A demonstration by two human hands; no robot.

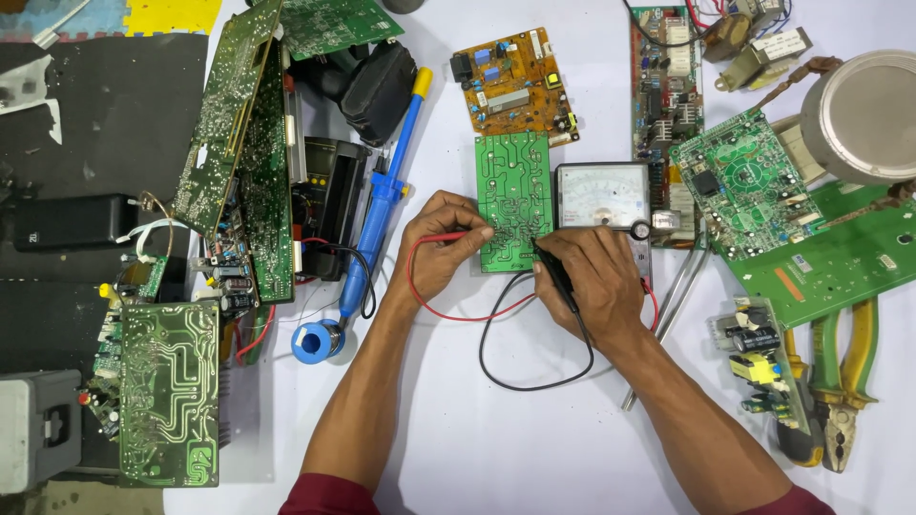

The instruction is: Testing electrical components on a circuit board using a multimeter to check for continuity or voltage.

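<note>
Left hand [441, 243] grips red probe [456, 236], tip on green circuit board [513, 195] just right of it. Right hand [593, 277] grips black probe [556, 272], tip on same board's lower edge. Meter [603, 195] just above right hand, touching board. Blue solder pump [382, 195] left of left hand. Pliers [840, 381] well right on tabletop [496, 429].

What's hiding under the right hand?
The right hand holds a black probe on the green circuit board. Under it lies the lower part of a grey meter with a dial. The meter's knobs are covered, so they cannot be seen.
</note>
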